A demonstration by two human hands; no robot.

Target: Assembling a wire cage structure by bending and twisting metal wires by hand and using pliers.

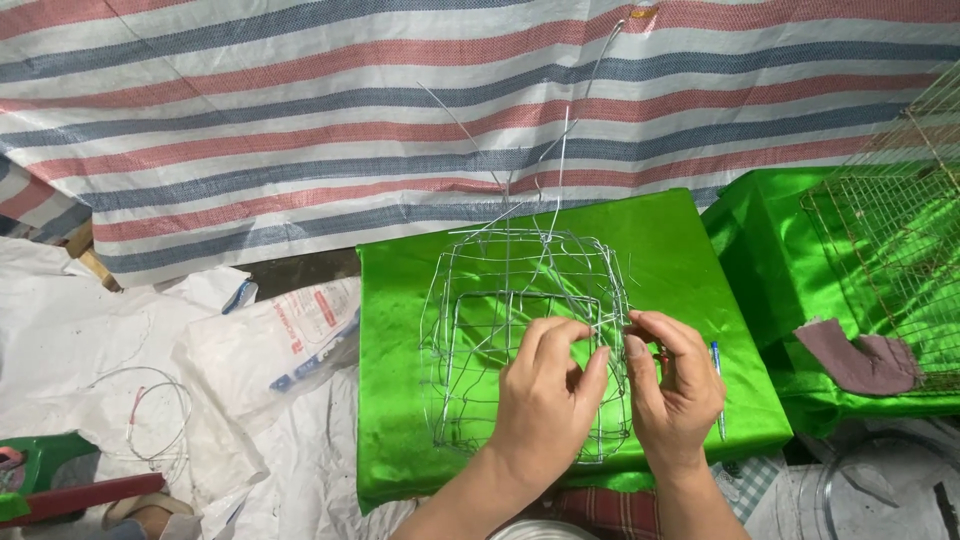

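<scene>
head view: left hand (548,400) and right hand (672,385) are pinching thin strands at the right side of a wire mesh frame (520,340) lying on the green-covered table (400,440). fingers are closed on wire. loose upright wire ends (560,160) are likely to prick skin or spring free if the pinch is slipping.

Two hands work at the near edge of a green-covered table (690,240): the left hand (545,400) and the right hand (675,385), both on one wire frame (500,310). One blue pen (717,385) lies by the table's right edge. Off the right edge sits one wire mesh cage (890,250) with one grey rag (860,355); left, one loose wire coil (150,415).
</scene>
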